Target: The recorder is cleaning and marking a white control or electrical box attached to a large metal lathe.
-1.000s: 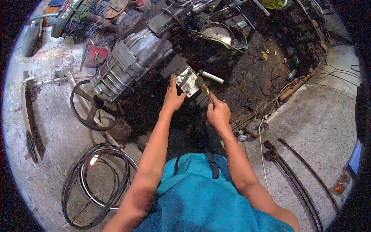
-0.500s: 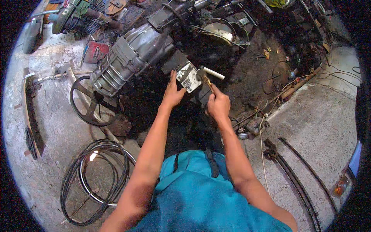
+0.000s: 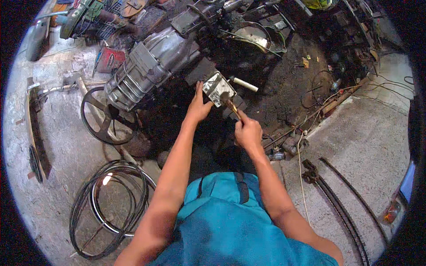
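Note:
A pale, dark-streaked metal plate (image 3: 214,87) lies tilted in front of me, over a dark block. Along its left edge run the fingers of my left hand (image 3: 199,107), with the thumb at the near corner, steadying it. In my right hand (image 3: 249,134) is a hammer (image 3: 232,105), its wooden handle gripped near the end. The hammer's dark head is at the near right corner of the plate; contact is hard to make out. A white rod or tube (image 3: 245,84) sticks out to the right beyond the plate's far right side.
A large grey metal gearbox-like casting (image 3: 148,66) stands at the left, beside a dark handwheel (image 3: 108,116). Coiled black cable (image 3: 80,208) lies lower left. Chains (image 3: 339,208) rest on concrete at the right. Behind are a round metal pan (image 3: 253,35) and a red container (image 3: 111,60).
The hammer head has shifted from the plate's right edge down and left to its near right corner. My right hand has dropped slightly. My left hand stays nearly still on the plate.

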`<state>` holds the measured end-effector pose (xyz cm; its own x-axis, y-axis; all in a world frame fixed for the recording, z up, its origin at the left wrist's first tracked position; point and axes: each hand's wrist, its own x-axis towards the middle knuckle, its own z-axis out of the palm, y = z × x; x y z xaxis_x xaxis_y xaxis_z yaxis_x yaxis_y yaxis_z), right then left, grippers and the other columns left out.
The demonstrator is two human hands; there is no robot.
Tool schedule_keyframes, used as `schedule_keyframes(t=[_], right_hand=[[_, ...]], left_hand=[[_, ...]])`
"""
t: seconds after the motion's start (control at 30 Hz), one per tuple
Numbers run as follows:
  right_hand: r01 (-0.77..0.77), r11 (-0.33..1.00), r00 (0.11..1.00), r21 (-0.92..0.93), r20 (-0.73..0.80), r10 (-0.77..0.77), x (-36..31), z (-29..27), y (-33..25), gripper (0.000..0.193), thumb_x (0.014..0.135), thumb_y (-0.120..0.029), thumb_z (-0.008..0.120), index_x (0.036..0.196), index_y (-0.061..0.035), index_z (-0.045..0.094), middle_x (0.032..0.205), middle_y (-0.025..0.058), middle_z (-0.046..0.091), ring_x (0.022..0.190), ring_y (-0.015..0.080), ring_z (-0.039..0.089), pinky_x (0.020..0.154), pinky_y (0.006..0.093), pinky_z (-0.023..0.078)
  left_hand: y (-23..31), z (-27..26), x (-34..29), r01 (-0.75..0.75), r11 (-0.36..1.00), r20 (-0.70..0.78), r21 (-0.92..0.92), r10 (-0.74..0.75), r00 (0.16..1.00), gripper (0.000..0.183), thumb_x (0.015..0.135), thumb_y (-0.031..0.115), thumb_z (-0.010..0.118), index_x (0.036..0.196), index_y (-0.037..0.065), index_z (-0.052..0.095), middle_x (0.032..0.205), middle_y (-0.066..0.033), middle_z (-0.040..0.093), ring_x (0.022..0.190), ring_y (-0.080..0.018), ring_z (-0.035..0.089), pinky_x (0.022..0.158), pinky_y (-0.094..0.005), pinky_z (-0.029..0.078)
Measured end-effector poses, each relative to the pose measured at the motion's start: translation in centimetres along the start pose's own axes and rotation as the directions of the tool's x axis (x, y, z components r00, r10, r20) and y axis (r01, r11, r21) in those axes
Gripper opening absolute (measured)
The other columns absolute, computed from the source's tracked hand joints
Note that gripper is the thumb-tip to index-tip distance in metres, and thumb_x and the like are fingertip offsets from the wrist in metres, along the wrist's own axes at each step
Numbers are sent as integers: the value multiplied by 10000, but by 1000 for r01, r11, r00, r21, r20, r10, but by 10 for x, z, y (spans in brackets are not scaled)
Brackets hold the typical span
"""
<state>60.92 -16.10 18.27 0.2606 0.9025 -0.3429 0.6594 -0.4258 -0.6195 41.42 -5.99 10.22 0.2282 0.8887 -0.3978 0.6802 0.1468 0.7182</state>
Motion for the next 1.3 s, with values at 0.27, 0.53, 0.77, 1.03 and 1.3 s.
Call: schedule_keyframes(t=[0.27,0.53,0.77,1.03,1.3], right_hand=[[129,988,991,-88,-15,-131,22,5,-3,292,892,-186,589,1160,-169,703,845,216,697,770,423,675,706,531,538],[129,966,987,-226,-65,-148,60,-1,-20,340,869,-150,614,1199,-197,679,881,190,692,815,414,667,707,512,535],[159,982,975,-105,-139,-172,66,6,-17,331,875,-162,570,1191,-163,669,820,197,691,752,403,681,672,535,540],[111,992,990,-63,-80,-116,44,11,-28,329,892,-200,574,1204,-220,676,860,211,696,794,429,675,723,543,537],[222,961,975,-162,61,-215,27,21,-32,338,887,-173,568,1207,-196,675,864,186,703,790,410,682,702,543,537]], left_hand=[[4,-5,-2,16,998,31,-54,-14,999,914,803,138,622,1577,85,140,1646,-175,141,1488,-348,240,1187,-384,272],[-1,0,1,-8,1000,10,-26,8,1000,904,787,93,595,1577,89,156,1650,-158,143,1496,-342,219,1188,-380,268],[10,-5,-1,3,1000,25,-17,-3,1000,887,777,82,578,1574,104,191,1640,-156,184,1478,-341,266,1185,-376,278],[5,-11,-5,17,1000,-13,-26,-17,1000,850,783,58,543,1568,117,223,1632,-153,214,1459,-353,303,1172,-384,299],[-1,-7,-7,-12,998,-40,-57,9,999,818,784,38,516,1556,86,250,1617,-168,247,1472,-327,282,1190,-372,267]])
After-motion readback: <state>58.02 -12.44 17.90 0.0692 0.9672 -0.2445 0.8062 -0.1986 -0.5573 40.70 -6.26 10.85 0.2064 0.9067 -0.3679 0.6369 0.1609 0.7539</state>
